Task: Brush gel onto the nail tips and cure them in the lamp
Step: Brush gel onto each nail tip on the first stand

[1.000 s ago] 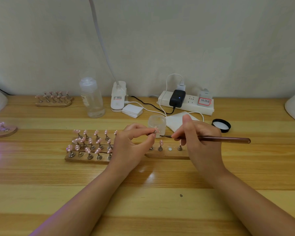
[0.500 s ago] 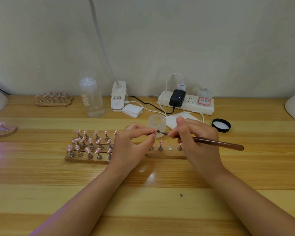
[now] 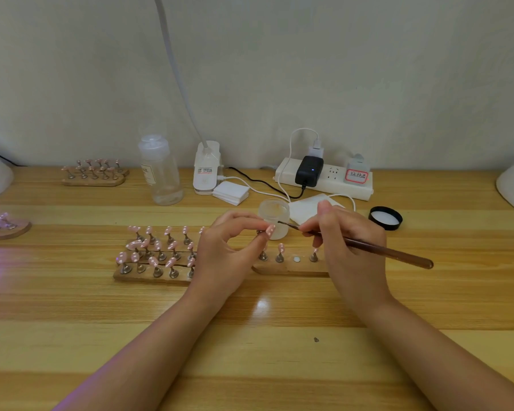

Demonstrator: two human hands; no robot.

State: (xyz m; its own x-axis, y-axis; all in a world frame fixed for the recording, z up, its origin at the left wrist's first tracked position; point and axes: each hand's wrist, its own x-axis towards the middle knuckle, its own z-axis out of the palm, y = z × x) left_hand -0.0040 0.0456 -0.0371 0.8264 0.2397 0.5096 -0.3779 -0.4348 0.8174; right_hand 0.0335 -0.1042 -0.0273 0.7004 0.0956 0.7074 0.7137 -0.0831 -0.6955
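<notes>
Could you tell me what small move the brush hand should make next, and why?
Probably ease the brush tip leftward onto the pink nail tip pinched in the left hand: the right hand holds its bristles just short of it, above the open gel jar.

Two hands [image 3: 229,250], one brush [image 3: 368,247], one jar [image 3: 274,218], one bottle [image 3: 161,173], one black lid [image 3: 385,218].

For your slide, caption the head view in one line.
Left hand pinches a pink nail tip while right hand aims a brush at it.
</notes>
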